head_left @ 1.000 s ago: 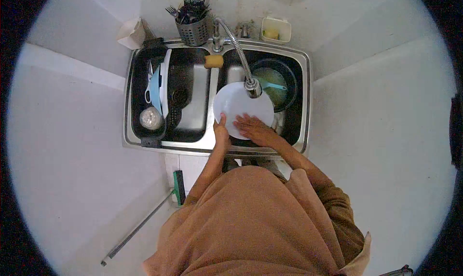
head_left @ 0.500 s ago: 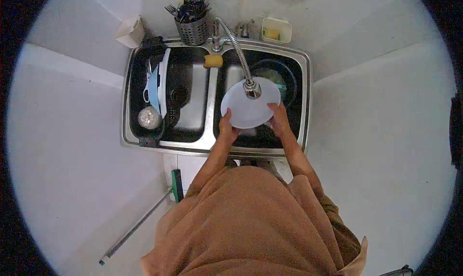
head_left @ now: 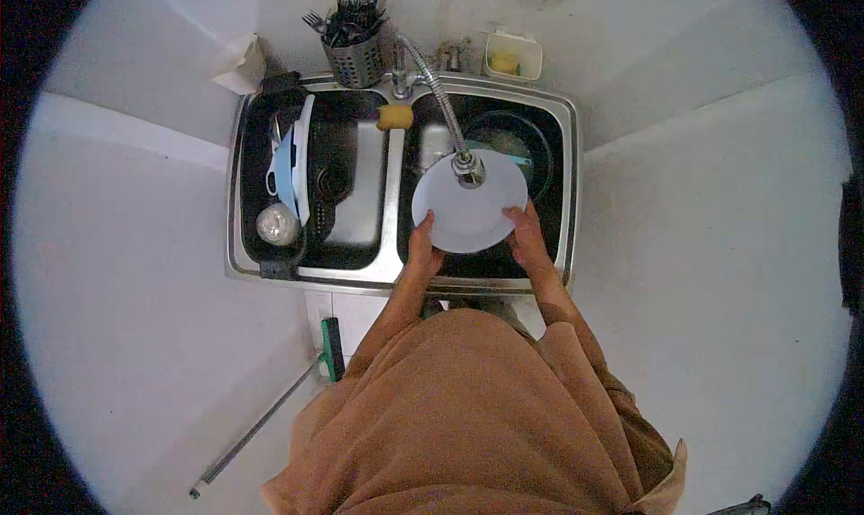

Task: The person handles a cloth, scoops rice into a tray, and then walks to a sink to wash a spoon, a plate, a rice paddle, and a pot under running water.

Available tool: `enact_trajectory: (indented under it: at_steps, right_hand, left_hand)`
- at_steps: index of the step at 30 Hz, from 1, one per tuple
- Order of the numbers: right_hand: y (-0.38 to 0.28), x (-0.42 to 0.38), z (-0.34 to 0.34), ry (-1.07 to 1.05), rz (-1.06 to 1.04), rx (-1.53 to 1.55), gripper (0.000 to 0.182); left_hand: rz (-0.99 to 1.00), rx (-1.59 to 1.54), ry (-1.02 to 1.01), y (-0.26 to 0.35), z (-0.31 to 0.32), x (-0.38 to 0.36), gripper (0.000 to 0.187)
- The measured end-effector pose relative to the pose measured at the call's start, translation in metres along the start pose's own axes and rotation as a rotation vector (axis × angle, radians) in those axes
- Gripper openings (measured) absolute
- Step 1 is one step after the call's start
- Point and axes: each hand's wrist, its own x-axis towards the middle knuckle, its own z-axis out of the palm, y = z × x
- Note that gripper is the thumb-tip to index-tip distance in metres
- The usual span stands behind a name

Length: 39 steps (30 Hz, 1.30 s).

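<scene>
A white plate [head_left: 463,218] is held between my hands over the right sink basin [head_left: 486,265]. My left hand [head_left: 424,248] grips its left edge, thumb on top, and my right hand [head_left: 528,238] grips its right edge the same way. Directly above the plate's far part hangs the faucet head [head_left: 468,170] on a flexible metal hose [head_left: 439,97]. Behind the plate, a dark round basin [head_left: 543,146] holds something pale blue, partly hidden. The undersides of the plate and most of my fingers are out of sight.
In the left basin stands a dark rack with a white plate [head_left: 304,160], a light blue item [head_left: 285,171] and a clear rounded item [head_left: 278,224]. A yellow sponge [head_left: 394,117] rests on the divider. A metal cutlery holder [head_left: 356,62] and a sponge box [head_left: 515,54] are behind.
The plate has shifted slightly toward me and right. My right hand has slid a little lower with its edge; both hands still hold it.
</scene>
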Motion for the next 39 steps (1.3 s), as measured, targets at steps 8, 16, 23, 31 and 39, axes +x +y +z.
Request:
enact_trajectory:
  at_steps: [8, 16, 23, 31, 39]
  right_hand:
    - [0.056, 0.002, -0.032, 0.075, 0.001, 0.101, 0.057]
    - [0.030, 0.007, -0.015, 0.051, -0.060, -0.031, 0.054]
    - [0.031, 0.023, 0.002, 0.061, -0.121, -0.353, 0.053]
    - [0.027, 0.031, 0.002, 0.098, -0.213, -0.453, 0.045]
    - [-0.017, 0.027, -0.047, -0.048, -0.170, -0.535, 0.039]
  left_hand:
    - [0.072, 0.321, 0.202, -0.007, -0.045, 0.018, 0.035]
    - [0.119, 0.370, 0.147, -0.022, -0.049, 0.036, 0.037]
    - [0.060, 0.121, 0.129, -0.012, -0.037, 0.021, 0.040]
    - [0.071, 0.181, 0.109, -0.015, -0.058, 0.037, 0.038]
    - [-0.015, 0.210, 0.069, -0.029, -0.078, 0.040, 0.031]
